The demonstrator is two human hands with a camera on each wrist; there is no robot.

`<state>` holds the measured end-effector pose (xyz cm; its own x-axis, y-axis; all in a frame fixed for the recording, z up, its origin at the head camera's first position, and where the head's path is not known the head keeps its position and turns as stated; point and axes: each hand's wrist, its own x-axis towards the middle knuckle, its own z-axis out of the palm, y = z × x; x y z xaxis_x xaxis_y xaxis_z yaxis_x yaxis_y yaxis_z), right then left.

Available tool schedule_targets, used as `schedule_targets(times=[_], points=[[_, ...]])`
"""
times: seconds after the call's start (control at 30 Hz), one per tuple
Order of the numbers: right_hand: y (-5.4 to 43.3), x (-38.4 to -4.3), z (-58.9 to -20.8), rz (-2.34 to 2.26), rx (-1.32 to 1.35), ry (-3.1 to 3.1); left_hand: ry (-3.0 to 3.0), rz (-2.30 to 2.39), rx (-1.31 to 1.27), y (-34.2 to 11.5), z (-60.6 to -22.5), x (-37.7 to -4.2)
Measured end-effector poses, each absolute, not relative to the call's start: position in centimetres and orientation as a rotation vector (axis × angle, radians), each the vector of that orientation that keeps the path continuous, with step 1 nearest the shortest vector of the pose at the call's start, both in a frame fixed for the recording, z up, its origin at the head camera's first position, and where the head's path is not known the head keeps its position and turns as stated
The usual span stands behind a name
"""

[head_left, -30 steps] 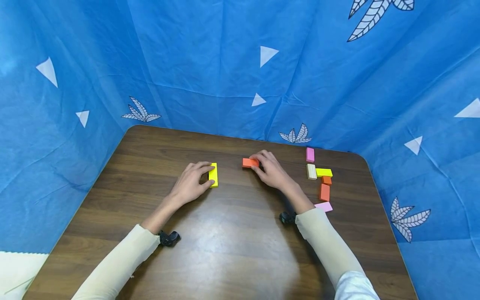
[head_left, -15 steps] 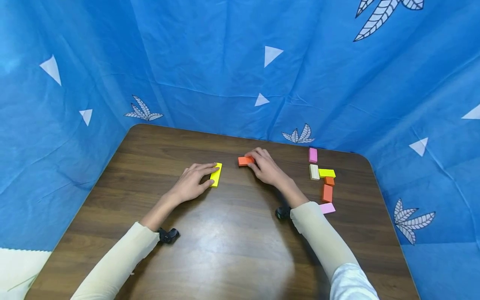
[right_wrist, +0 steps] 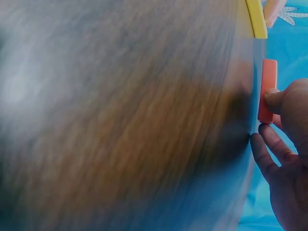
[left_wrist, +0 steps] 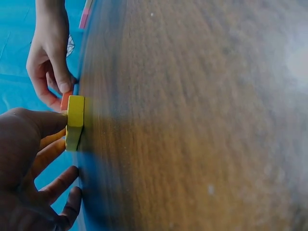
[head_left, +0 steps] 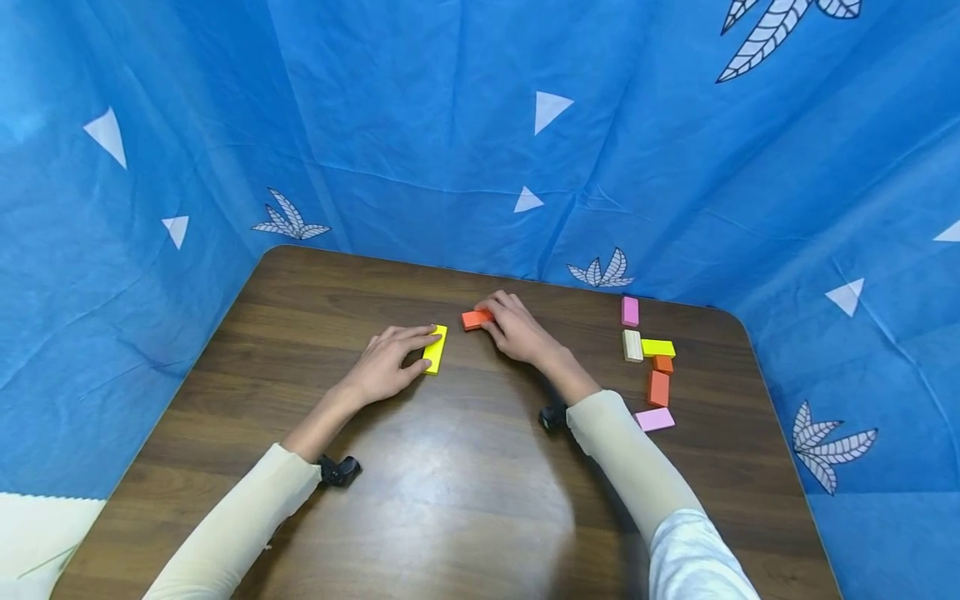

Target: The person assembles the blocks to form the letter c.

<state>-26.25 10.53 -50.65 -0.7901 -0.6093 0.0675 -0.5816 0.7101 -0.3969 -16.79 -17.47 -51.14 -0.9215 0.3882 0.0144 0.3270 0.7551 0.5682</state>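
Note:
A yellow rectangular block [head_left: 436,350] lies flat near the middle of the table. My left hand [head_left: 384,367] pinches it from the left, thumb at its near end and fingers at its far end; the left wrist view shows the same yellow block [left_wrist: 74,122] between thumb and fingers. To its right and slightly farther back, an orange-red block [head_left: 474,320] is pinched by its right end between the thumb and fingers of my right hand [head_left: 517,329]. In the right wrist view the orange block [right_wrist: 268,91] stands a small gap away from the yellow one [right_wrist: 257,19].
On the right of the wooden table [head_left: 450,500] lie several blocks: a pink one [head_left: 630,312], a cream one [head_left: 632,346], a yellow one [head_left: 658,348], two orange ones [head_left: 658,388] and a lighter pink one [head_left: 655,419]. A blue curtain [head_left: 420,125] surrounds the table.
My right hand has moved the orange block leftward, closer to the yellow one. The yellow block has turned slightly under my left hand, its far end swinging right.

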Motion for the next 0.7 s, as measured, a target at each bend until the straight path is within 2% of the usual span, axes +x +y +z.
schedule_targets(times=[0.7], points=[[7.5,-27.1,-51.2,-0.572,-1.035,2.836,2.854,0.877,0.576,-17.4,-51.2,-16.7]])
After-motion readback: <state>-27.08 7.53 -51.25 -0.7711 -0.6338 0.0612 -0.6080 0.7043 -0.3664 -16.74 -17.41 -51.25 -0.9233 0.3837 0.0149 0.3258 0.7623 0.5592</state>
